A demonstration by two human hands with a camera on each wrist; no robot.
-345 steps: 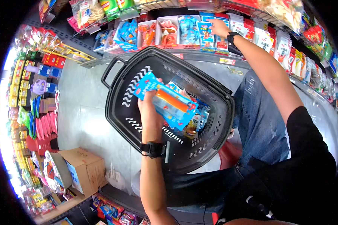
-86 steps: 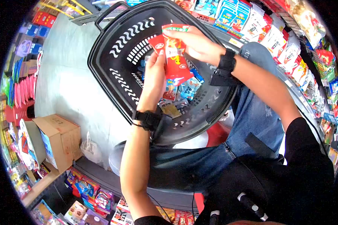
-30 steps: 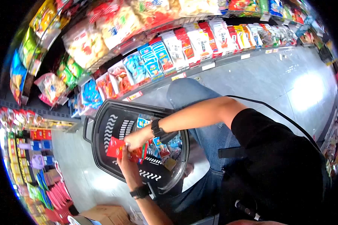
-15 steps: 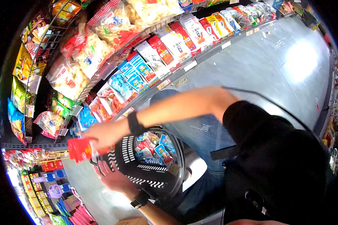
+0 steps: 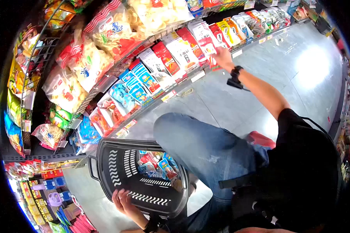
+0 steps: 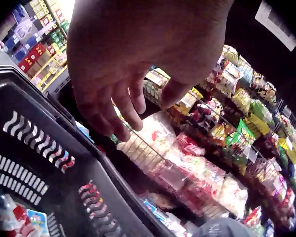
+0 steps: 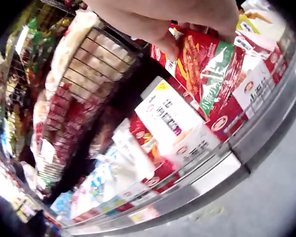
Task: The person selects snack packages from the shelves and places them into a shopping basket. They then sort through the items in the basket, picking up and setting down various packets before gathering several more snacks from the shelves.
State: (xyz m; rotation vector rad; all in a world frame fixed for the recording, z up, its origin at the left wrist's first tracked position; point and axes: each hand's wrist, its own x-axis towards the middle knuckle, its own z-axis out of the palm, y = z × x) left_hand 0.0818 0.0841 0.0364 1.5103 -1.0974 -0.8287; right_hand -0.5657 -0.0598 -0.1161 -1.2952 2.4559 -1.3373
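My right hand [image 5: 223, 58] is at the lower shelf on the right, its fingers gripping the top of a red snack packet [image 7: 207, 69] with a green band. In the right wrist view the packet stands among red and white packets in the display boxes. My left hand [image 5: 124, 202] hovers over the near left rim of the black shopping basket [image 5: 118, 171], fingers loosely bent and holding nothing. Several small blue, red and white snack packets [image 5: 157, 165] lie at the basket's right end. The left wrist view shows the left hand [image 6: 143, 54] beside the basket wall.
Large puffed-snack bags [image 5: 68, 83] fill the wire rack above the lower shelf [image 5: 198, 75]. My bent knee [image 5: 175, 128] stands between the basket and the shelf. Tiled floor [image 5: 299, 73] runs along the right. Another stocked rack [image 5: 46, 198] is at lower left.
The right hand has swung from over the basket's left end to the right part of the shelf with a red packet. The left hand has lowered slightly beside the basket.
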